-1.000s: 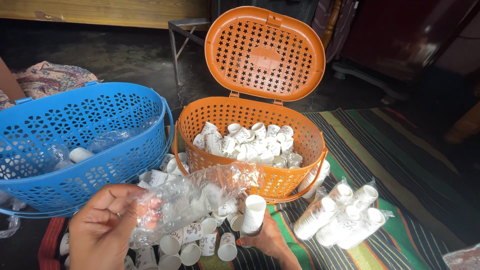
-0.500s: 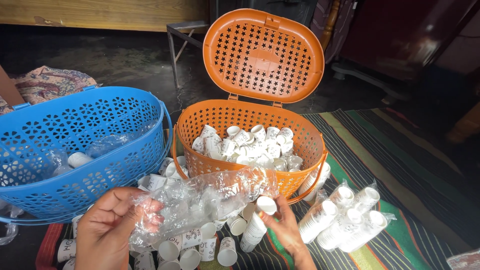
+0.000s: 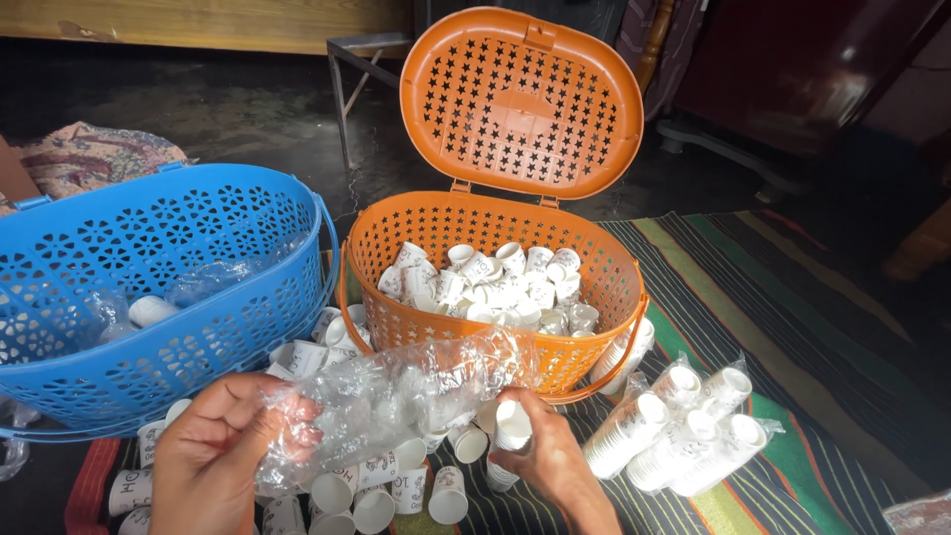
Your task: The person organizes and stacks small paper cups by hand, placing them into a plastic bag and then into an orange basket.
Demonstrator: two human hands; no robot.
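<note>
In front of the orange lidded plastic basket [image 3: 492,287], the left hand [image 3: 213,461] pinches a crinkled clear plastic sleeve [image 3: 396,396], light and slippery; the right hand [image 3: 555,461] has its fingers [image 3: 525,401] wrapped round a stack of small white paper cups [image 3: 512,424], easily crushed, best held by the sides.

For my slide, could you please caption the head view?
Left hand grips a clear plastic sleeve; right hand holds stacked white cups before an open orange basket.

Tight quarters: orange basket [image 3: 495,287] w/ raised lid [image 3: 522,104] blocks ahead, blue basket [image 3: 149,267] walls off the left — loose cups [image 3: 396,485] crowd the mat [image 3: 792,327] below; bagged cup stacks [image 3: 674,426] right, open striped mat beyond.
</note>
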